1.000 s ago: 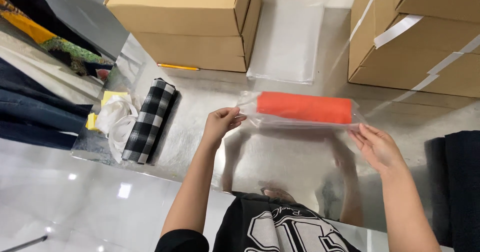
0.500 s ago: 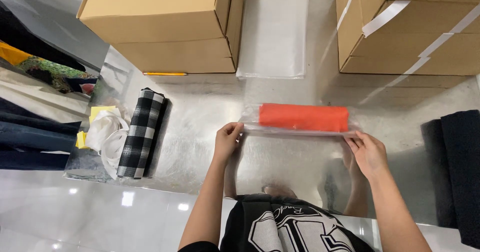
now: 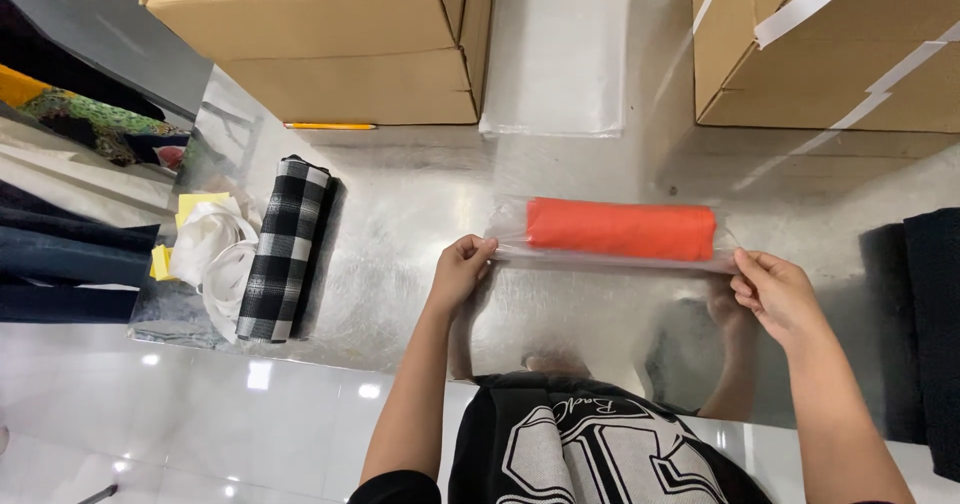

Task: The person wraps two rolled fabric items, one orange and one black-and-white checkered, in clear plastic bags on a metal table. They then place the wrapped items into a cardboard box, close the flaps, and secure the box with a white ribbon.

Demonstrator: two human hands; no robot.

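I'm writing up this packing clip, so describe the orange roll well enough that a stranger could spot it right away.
On the shiny metal table, between the two stacks of cardboard boxes, a rolled orange cloth lies crosswise inside a clear plastic bag. The left hand and right hand pinch the bag's two ends. Unlike the bare black-and-white checked roll further left, it is plain orange and bagged.

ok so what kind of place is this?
Likely a garment packing station. Both hands, left hand and right hand, hold an orange rolled cloth in a clear plastic bag over a shiny metal table, with cardboard boxes behind and a checked fabric roll alongside.
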